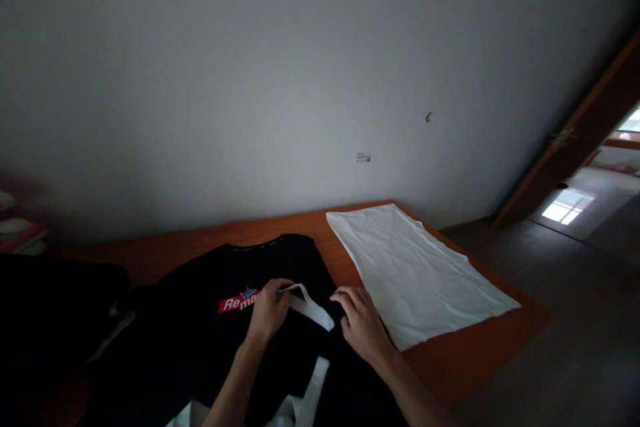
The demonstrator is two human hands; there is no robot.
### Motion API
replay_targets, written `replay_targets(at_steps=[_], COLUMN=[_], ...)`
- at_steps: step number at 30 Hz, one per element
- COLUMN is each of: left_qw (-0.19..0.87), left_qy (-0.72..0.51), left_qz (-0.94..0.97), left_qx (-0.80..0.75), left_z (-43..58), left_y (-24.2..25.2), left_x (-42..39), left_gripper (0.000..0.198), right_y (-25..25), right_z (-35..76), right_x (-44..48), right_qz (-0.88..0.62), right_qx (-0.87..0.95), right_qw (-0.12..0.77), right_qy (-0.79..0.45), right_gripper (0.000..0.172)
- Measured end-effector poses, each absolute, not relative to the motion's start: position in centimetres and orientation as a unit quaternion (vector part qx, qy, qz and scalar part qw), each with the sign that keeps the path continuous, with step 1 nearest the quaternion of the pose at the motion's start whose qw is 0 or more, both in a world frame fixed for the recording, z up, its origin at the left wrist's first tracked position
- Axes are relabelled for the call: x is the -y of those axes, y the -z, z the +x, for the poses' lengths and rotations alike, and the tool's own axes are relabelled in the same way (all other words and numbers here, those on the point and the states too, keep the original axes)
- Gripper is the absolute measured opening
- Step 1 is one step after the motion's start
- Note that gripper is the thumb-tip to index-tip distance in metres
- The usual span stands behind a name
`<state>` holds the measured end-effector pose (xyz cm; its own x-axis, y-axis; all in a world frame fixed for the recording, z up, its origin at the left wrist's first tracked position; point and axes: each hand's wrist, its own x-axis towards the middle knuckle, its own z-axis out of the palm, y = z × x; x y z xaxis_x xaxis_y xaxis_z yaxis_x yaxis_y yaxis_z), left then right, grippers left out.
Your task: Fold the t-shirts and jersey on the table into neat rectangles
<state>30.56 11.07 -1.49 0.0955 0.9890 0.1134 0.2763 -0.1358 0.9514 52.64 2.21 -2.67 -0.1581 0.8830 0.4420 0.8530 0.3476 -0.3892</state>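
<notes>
In the head view, with twelve o'clock pointing at the wall (250, 93), the left hand (270, 310) is pinching one end of a pale strip (313, 310) between its thumb and fingers; the strip is bending in a small loop at that end, and its long way is running from about ten o'clock down to about four o'clock; so it is lying on the four o'clock side of the left hand, and at nine o'clock from the right hand (360, 320); the left hand is the nearer one, because it is touching the strip; the right hand is sitting just beside the loose tip, with a little dark gap showing between them; its fingers are curling in, but I cannot tell if they are pinching any cloth.

Under both hands a black shirt (285, 360) is lying on the brown table (450, 373); its red patch (237, 303) is showing at nine o'clock from the left hand, and the fingers are hiding part of it; a second pale strip (315, 387) is lying between the arms, at seven o'clock from the right hand; a big white cloth (420, 273) is spreading out at two o'clock from the right hand.
</notes>
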Motion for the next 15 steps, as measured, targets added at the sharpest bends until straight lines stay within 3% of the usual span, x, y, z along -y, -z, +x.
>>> replay_targets(at_steps=[6, 12, 15], left_qw=[0.343, 0.294, 0.288], left_qy=[-0.424, -0.368, -0.376], left_qz=[0.657, 0.694, 0.678], left_qx=[-0.521, -0.545, -0.562], left_z=[28.6, 28.3, 28.5], left_y=[0.6, 1.0, 1.7], left_x=[-10.6, -10.4, -10.7], left_gripper=[0.010, 0.033, 0.031], right_y=[3.5, 2.4, 2.1], right_z=[53.2, 53.1, 53.2], right_x=[-2.2, -1.9, -1.7], right_qz=[-0.567, -0.557, -0.533], right_qx=[0.747, 0.765, 0.776], right_qw=[0.343, 0.312, 0.320], right_qy=[-0.051, -0.081, -0.109], right_gripper=[0.047, 0.040, 0.021])
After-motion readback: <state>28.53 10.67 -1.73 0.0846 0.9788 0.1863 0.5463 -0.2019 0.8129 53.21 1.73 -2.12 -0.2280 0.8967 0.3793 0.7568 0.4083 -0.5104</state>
